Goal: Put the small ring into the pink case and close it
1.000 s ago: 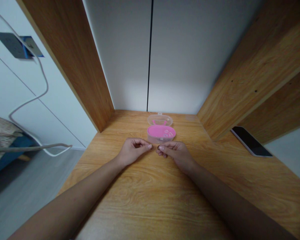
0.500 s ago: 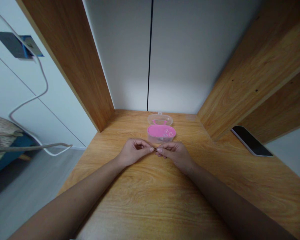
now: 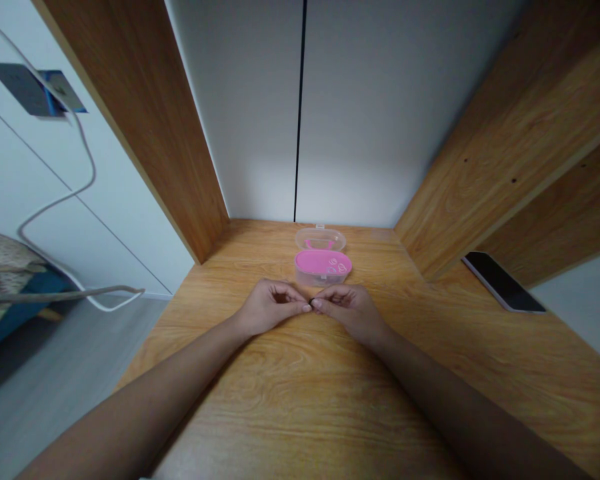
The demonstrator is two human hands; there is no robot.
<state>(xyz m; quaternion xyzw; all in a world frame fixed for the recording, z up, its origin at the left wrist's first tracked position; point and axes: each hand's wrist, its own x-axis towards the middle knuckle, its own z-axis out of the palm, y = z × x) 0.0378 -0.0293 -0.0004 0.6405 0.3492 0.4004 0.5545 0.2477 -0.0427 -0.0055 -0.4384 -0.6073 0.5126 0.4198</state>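
Head view: I see the left hand (image 3: 265,308) and right hand (image 3: 353,312) pinching a tiny dark piece (image 3: 311,302) where fingertips meet, near the pink-topped case (image 3: 316,261); a slack pinch could drop it

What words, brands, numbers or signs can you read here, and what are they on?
No text can be read anywhere.
Wall plate: any markings are too blurred to read.
Pink insert: pale looped shapes, no legible letters.
Phone-like device: dark face, no lettering visible.
Small dark thing at the fingers: too small to tell.
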